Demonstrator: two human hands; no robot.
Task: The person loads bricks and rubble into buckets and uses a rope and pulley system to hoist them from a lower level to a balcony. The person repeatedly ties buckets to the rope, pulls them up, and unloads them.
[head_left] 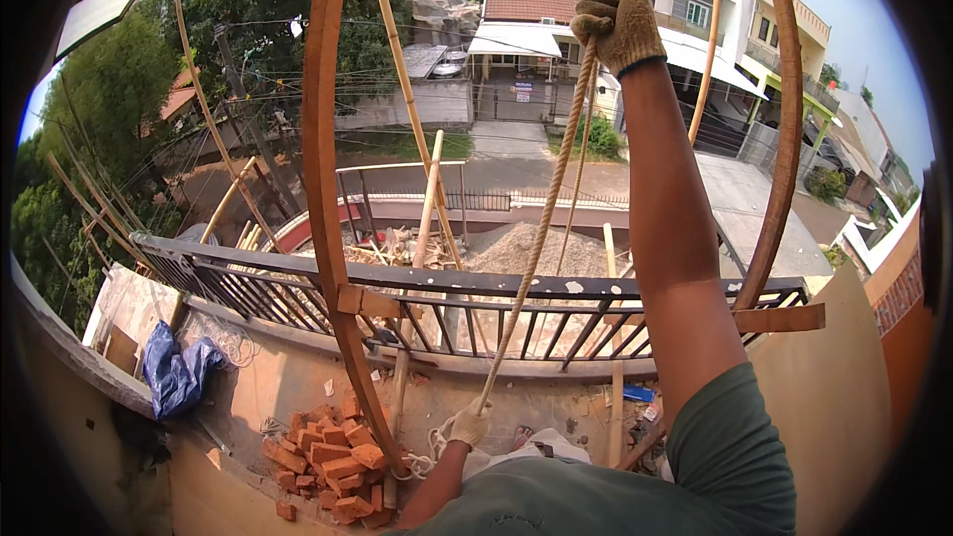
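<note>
A pale twisted rope (541, 238) runs steeply from the top of the head view down to my waist. My right hand (619, 20), in a knitted work glove, reaches high with its fingers wrapped round the rope. Low down by my body, my left hand (469, 426), also gloved, is closed on the same rope. Loose coils of rope (425, 459) hang or lie beside the left hand. A second, thinner length of rope (579, 174) drops behind the first, beyond the railing. What hangs on its lower end is hidden.
A black metal railing (516, 285) crosses in front of me. Upright timbers (323, 139) and bamboo poles (405, 69) stand around it. Red bricks (333, 459) are heaped at my left, near a blue tarpaulin (179, 367). Below lie a sand pile (536, 248) and a street.
</note>
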